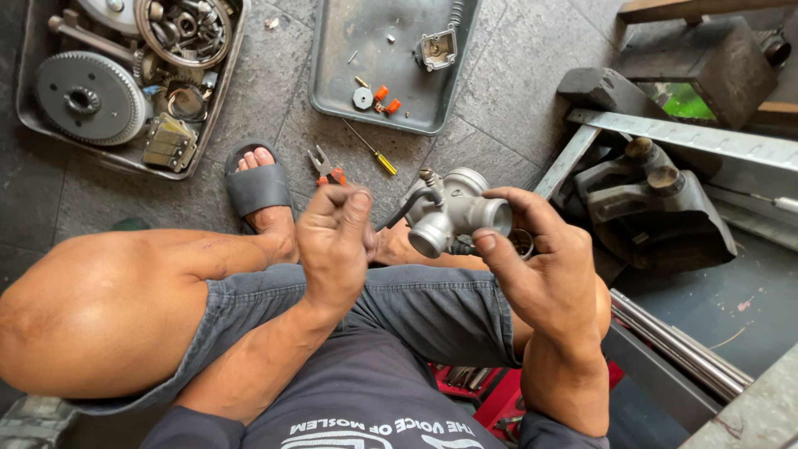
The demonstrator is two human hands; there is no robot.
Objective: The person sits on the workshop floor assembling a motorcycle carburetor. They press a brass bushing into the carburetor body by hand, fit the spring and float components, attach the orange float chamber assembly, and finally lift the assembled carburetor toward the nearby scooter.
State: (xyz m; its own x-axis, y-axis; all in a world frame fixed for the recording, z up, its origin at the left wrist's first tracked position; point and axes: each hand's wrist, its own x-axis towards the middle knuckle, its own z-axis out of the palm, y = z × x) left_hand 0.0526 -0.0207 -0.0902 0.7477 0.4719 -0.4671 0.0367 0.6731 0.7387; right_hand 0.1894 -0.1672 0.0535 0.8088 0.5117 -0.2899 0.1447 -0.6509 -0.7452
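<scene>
Carburettor (pixel 453 214), silver, raised above the lap, gripped by the right hand (pixel 540 266) with thumb and fingers wrapped round its body to steady it. Left hand (pixel 337 241), beside the carburettor, curled shut; contents impossible to tell. Beyond the carburettor, on the floor: pliers (pixel 327 169), screwdriver (pixel 371 150), grey tray (pixel 332 75) of small parts.

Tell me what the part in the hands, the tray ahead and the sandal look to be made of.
Carburettor body: probably cast aluminium, judging by its dull silver-grey, slightly grainy skin. Tray: likely sheet steel, thin with folded rims, grey, scuffed and oily. Sandal: looks like rubber or foam, a matte dark grey moulded strap.
</scene>
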